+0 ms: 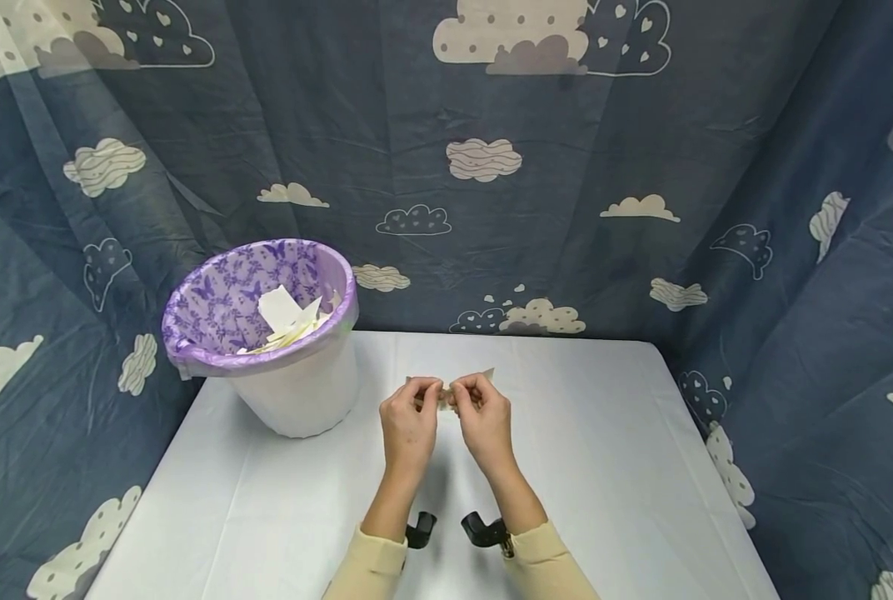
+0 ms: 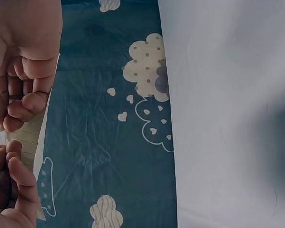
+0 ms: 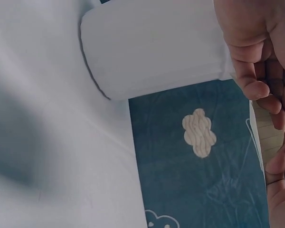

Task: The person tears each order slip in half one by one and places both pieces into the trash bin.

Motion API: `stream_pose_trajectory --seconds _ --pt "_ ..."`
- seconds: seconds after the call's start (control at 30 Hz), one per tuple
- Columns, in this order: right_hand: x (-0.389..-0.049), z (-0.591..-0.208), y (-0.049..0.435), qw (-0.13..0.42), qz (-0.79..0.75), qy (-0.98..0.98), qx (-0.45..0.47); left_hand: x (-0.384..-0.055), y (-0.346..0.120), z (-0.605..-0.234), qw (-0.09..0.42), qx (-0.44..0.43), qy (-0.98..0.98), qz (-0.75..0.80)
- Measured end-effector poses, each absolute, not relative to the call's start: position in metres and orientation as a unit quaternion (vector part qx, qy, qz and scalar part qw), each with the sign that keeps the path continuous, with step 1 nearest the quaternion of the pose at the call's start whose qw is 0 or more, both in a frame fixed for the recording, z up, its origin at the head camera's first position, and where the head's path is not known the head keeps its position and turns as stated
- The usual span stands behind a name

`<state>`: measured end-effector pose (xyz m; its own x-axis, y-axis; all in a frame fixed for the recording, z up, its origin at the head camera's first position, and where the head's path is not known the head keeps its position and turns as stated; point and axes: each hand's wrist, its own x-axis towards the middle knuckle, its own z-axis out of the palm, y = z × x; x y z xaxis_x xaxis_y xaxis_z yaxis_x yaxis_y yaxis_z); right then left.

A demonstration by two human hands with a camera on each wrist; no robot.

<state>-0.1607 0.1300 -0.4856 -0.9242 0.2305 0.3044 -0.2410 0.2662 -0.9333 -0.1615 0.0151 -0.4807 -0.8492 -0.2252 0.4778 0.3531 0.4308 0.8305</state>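
Observation:
Both hands are raised close together over the table, fingertips nearly meeting. The left hand [image 1: 409, 421] pinches a piece of lined paper [image 2: 32, 137] between thumb and fingers. Beside it, the right hand [image 1: 486, 417] pinches the same paper. Curled fingers cover much of the sheet; a pale corner sticks up behind the right hand in the head view. Ruled lines and a light edge of the paper [image 3: 268, 128] show past the fingers in the right wrist view. Whether the paper is torn at the middle, I cannot tell.
A white bin [image 1: 296, 400] with a purple butterfly-patterned liner [image 1: 222, 292] stands at the table's back left. Paper scraps [image 1: 285, 312] lie inside it. The white table [image 1: 604, 467] meets a dark blue cloud-print curtain [image 1: 386, 108] at the back and sides.

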Motion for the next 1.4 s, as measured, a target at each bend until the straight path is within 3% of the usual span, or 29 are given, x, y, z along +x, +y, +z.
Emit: stream_pose_trajectory --seconds 1.4 --pt "-0.155 -0.498 0.147 0.167 0.624 -0.760 -0.066 -0.170 -0.008 -0.478 0.276 0.009 -0.794 -0.542"
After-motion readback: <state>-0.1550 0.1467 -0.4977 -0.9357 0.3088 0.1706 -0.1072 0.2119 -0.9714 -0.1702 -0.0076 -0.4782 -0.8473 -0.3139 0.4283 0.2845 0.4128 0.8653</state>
